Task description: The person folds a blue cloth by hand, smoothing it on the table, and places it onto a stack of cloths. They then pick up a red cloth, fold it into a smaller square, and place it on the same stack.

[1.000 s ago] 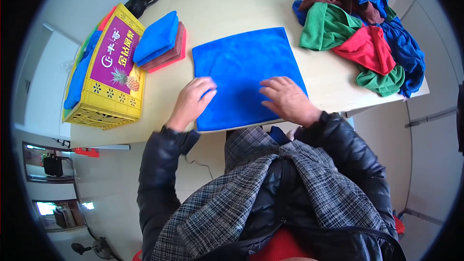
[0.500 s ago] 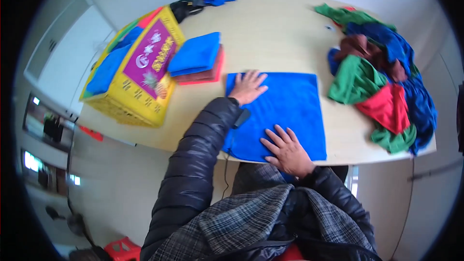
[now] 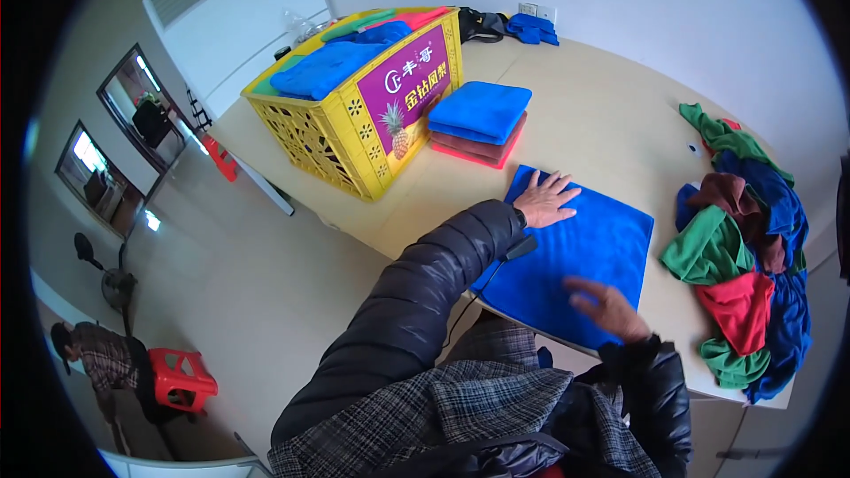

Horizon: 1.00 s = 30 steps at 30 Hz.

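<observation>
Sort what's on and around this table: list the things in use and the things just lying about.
In use:
blue cloth, flat under left hand and right hand
folded stack
yellow crate of folded cloths
loose cloth heap

Lying about:
black bag
red stool
fan

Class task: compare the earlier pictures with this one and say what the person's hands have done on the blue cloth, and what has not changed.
The left hand slid from the near edge of the blue cloth to its far left corner, pressing flat. The right hand stayed near the front edge. Neither takes a grip. Folded stack, yellow crate and loose pile are unchanged.
</observation>
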### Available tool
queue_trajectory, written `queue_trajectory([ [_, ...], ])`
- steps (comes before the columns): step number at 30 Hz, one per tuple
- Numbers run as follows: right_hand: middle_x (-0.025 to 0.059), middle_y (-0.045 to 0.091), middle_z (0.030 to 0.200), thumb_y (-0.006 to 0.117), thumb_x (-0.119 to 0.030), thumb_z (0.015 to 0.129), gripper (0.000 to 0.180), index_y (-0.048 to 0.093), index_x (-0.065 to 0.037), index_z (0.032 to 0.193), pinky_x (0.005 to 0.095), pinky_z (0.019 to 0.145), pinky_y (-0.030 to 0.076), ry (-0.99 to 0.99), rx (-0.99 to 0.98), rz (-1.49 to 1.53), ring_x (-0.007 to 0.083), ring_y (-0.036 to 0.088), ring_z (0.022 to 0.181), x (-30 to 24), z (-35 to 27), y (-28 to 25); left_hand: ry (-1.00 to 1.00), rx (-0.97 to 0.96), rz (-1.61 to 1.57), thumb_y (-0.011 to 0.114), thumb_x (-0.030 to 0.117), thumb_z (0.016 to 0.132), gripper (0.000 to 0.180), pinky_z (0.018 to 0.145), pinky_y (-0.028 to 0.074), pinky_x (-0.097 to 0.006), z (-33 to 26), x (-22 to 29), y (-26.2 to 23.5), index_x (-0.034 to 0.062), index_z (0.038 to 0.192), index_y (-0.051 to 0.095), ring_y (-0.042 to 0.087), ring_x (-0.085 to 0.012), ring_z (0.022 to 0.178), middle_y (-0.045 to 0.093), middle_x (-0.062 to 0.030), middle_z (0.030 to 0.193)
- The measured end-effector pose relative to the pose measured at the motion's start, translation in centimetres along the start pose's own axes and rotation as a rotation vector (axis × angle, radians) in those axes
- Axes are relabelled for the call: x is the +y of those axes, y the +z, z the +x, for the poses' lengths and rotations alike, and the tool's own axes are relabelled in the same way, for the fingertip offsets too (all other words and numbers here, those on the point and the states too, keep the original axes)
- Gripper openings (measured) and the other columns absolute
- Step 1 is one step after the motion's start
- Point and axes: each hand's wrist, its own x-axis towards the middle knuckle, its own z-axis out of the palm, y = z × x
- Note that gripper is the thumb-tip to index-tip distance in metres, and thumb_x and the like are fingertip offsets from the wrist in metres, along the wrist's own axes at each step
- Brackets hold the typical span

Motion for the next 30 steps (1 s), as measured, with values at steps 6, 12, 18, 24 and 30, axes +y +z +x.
queue_trajectory([
  [6,0.0187,0.048,0.149,0.052,-0.037,0.101,0.05,0.051,-0.008,0.142,0.0527,0.111,0.036,0.208,0.679,-0.684,0.0414,0.043,0.138,7.7,8.2,-4.4,-0.039,-0.068,-0.023,0.039,0.055,0.102,0.064,0.119,0.008,-0.063,-0.4,1.7,0.3,0.0198,0.156,0.036,0.017,-0.0341,0.153,0.025,-0.014,0.164],
  [12,0.0134,0.042,0.156,0.046,-0.049,0.101,0.058,0.046,-0.015,0.149,0.0565,0.115,0.028,0.399,0.628,-0.813,0.0383,0.034,0.145,10.1,13.2,-2.0,-0.099,-0.011,0.048,0.038,0.056,0.103,0.064,0.119,0.008,-0.063,-1.1,0.9,0.3,0.021,0.156,0.036,0.017,-0.0335,0.153,0.025,-0.0113,0.165],
  [18,0.0101,0.039,0.158,0.045,-0.054,0.1,0.062,0.044,-0.017,0.151,0.0563,0.117,0.025,0.565,0.708,-0.84,0.0375,0.033,0.146,13.6,8.8,-5.3,-0.106,-0.019,0.043,0.038,0.056,0.102,0.063,0.119,0.009,-0.064,-0.6,0.7,0.3,0.0214,0.155,0.037,0.018,-0.034,0.152,0.026,-0.011,0.164],
  [24,0.0103,0.038,0.159,0.046,-0.053,0.1,0.062,0.043,-0.017,0.151,0.0563,0.116,0.027,0.657,0.764,-0.773,0.0375,0.033,0.146,15.5,5.3,-6.7,-0.139,0.033,0.092,0.04,0.057,0.101,0.065,0.118,0.012,-0.065,-0.7,0.4,-0.2,0.0208,0.155,0.038,0.019,-0.0349,0.152,0.027,-0.0109,0.164],
  [30,0.0112,0.037,0.159,0.045,-0.05,0.101,0.062,0.041,-0.015,0.152,0.0577,0.116,0.028,0.625,0.724,-0.789,0.0388,0.032,0.146,15.5,4.7,-6.3,-0.229,0.118,0.113,0.043,0.056,0.1,0.064,0.116,0.013,-0.068,-2.3,-0.4,0.7,0.02,0.153,0.041,0.022,-0.0366,0.151,0.03,-0.0128,0.162],
])
